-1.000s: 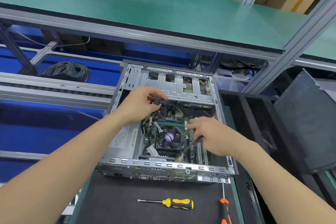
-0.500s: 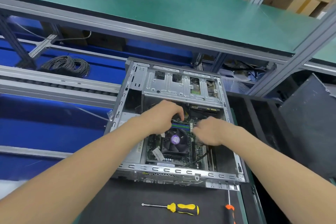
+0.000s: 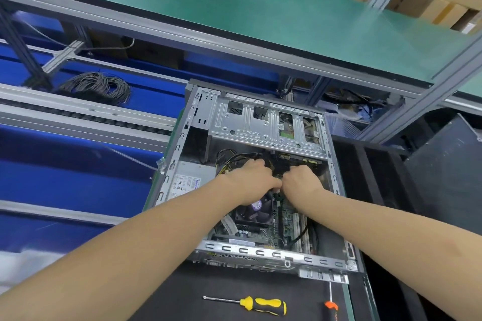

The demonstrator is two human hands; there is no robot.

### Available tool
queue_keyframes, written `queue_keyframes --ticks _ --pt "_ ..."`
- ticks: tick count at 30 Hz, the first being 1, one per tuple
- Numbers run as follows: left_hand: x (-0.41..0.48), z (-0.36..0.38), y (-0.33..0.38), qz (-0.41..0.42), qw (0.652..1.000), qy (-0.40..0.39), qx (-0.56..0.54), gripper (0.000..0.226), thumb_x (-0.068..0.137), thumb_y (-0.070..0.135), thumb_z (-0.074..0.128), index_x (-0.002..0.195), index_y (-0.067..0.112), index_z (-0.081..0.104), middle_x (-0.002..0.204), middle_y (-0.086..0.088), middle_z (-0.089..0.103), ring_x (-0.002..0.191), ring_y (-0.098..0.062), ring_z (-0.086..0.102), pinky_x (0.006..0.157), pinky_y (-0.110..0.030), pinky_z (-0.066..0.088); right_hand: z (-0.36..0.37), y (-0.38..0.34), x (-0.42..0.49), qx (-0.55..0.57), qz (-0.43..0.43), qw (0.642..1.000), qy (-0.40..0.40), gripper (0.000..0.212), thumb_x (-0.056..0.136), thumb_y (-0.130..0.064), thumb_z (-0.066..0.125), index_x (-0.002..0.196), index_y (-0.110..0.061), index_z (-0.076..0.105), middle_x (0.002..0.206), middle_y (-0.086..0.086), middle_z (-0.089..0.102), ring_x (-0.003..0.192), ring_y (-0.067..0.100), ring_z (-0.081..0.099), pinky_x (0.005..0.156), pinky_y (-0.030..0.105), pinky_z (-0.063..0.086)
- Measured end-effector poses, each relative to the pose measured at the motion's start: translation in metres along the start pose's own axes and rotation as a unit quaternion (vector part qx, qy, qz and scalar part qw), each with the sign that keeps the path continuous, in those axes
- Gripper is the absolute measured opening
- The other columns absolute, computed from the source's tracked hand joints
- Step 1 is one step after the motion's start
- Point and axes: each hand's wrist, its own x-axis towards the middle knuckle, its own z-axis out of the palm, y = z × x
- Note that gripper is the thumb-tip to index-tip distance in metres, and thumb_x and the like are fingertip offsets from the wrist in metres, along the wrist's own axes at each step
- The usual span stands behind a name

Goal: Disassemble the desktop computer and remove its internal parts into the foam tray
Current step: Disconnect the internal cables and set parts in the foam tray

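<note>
The open desktop case (image 3: 260,251) lies on a black mat, with its drive cage (image 3: 266,125) at the far end. Inside it are the power supply (image 3: 193,182), the CPU fan (image 3: 257,212) and the motherboard (image 3: 287,227). My left hand (image 3: 254,177) and my right hand (image 3: 300,180) meet knuckle to knuckle just beyond the fan, over the memory slots. Their fingers curl down into the case, and what they touch is hidden. Black and yellow cables (image 3: 229,157) run behind my left hand. The black foam tray (image 3: 365,177) stands to the right of the case.
A yellow-handled screwdriver (image 3: 263,306) and an orange-handled one (image 3: 331,306) lie on the mat in front of the case. A dark panel (image 3: 448,164) leans at the far right. A coil of cable (image 3: 96,86) sits on the blue conveyor at the left. A green shelf (image 3: 234,8) overhangs.
My left hand moved right from the cables near the power supply, and my right hand moved up from the board's right side. Both now meet over the memory slots.
</note>
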Motion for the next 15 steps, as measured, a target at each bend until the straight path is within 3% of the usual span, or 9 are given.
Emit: queue_keyframes --ticks 2,5,15 --pt "0.0015 0.0026 -0.0013 0.006 1.000 -0.005 -0.004 0.056 0.091 -0.011 0.047 0.135 0.023 0.054 0.106 -0.005 0.055 0.109 -0.028 0.042 0.097 -0.040 0.034 0.0022 0.0008 0.0012 0.016 0.013 1.000 0.003 0.014 0.099 -0.011 0.055 0.101 -0.021 0.065 0.107 0.000 0.068 0.106 0.022 0.060 0.068 0.032 0.041" --pt "0.0034 0.0046 -0.0025 0.016 1.000 -0.003 -0.009 0.057 0.088 -0.014 0.048 0.133 0.022 0.056 0.093 0.000 0.045 0.098 -0.026 0.036 0.094 -0.039 0.032 0.0026 0.0021 0.0049 0.079 0.047 0.996 0.010 0.020 0.096 -0.008 0.058 0.084 -0.022 0.051 0.105 -0.001 0.068 0.102 0.022 0.065 0.069 0.032 0.044" --pt "0.0077 0.0099 -0.0028 0.028 0.999 0.007 -0.015 0.053 0.082 -0.018 0.045 0.124 0.015 0.054 0.083 0.000 0.043 0.089 -0.025 0.034 0.082 -0.035 0.025 0.0058 0.0026 0.0068 0.121 0.058 0.991 0.007 0.023 0.092 -0.005 0.058 0.086 -0.023 0.046 0.108 0.000 0.067 0.104 0.023 0.064 0.070 0.032 0.045"
